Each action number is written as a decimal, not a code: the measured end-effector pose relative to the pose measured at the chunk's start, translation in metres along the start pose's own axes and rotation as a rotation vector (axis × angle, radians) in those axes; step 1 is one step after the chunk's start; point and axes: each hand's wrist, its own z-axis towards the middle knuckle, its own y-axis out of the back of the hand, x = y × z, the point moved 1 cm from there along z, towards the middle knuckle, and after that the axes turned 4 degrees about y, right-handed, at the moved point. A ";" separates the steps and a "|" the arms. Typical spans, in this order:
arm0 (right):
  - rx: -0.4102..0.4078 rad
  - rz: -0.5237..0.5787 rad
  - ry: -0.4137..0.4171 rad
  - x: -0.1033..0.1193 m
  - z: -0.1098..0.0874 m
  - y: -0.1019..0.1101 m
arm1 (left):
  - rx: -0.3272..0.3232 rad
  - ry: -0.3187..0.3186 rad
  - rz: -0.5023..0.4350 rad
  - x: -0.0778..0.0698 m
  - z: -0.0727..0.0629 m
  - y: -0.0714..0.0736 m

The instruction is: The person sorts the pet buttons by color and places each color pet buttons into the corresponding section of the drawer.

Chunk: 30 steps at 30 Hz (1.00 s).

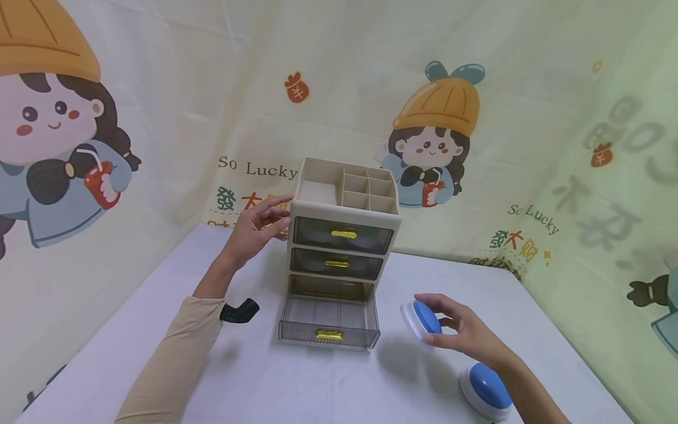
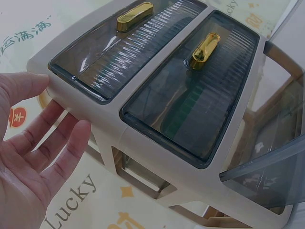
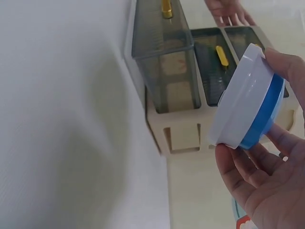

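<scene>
A beige desktop drawer cabinet (image 1: 346, 210) stands on the table, its bottom drawer (image 1: 329, 337) pulled out and its two upper smoky drawers closed. My left hand (image 1: 262, 227) rests on the cabinet's left side near the top; in the left wrist view the fingers (image 2: 71, 148) are loosely bent around the corner without gripping. To the right of the open drawer, my right hand (image 1: 463, 333) holds a round white push button (image 1: 424, 318) with a blue top, tilted and raised off the table. In the right wrist view, thumb and fingers pinch the button (image 3: 245, 98) by its rim.
A second blue-and-white button (image 1: 488, 386) lies on the white table (image 1: 238, 377) below my right wrist, partly hidden by it. Open compartments (image 1: 368, 188) top the cabinet. A black curved piece (image 1: 240, 311) sticks out from the left sleeve. A printed curtain (image 1: 339, 129) hangs behind.
</scene>
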 end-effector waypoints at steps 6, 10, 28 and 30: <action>0.015 0.007 -0.025 0.005 0.011 -0.005 | 0.003 0.001 0.000 0.001 0.000 0.000; 0.033 0.014 -0.009 0.007 0.017 -0.008 | 0.004 0.000 0.001 0.001 0.000 0.001; 0.036 0.096 0.062 0.023 0.040 -0.025 | 0.001 -0.004 0.014 0.000 0.000 0.001; 0.038 0.119 0.065 0.024 0.043 -0.029 | 0.001 -0.002 0.017 0.001 0.000 0.001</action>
